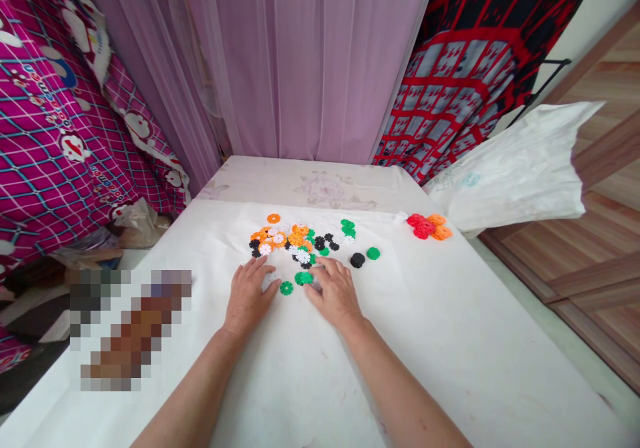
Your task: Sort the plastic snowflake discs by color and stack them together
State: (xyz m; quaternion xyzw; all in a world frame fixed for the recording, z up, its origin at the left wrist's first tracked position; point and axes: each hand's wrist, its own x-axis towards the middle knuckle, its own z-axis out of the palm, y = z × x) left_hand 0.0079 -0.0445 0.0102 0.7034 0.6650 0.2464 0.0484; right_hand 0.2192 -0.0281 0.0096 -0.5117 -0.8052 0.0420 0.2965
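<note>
My left hand (249, 296) rests on the white-covered table with its fingers apart. A pale notched disc (271, 277) lies beside its thumb and fingers. My right hand (336, 292) is also open, its thumb and fingers spread next to overlapping green notched discs (303, 278). Between the two hands lies a single green disc (286, 289). Just beyond my fingertips is a loose pile of flat, flower-like plastic discs: orange ones (297, 236), white ones (265, 249), black ones (319, 243) and green ones (348, 225). Some overlap and partly hide each other.
Right of the pile sit black discs (357, 260) and a green disc (373, 253). Farther right is a cluster of red discs (421, 226) and orange discs (440, 228). A white plastic bag (510, 168) hangs by the right edge. A blurred-out object (137, 331) lies at left.
</note>
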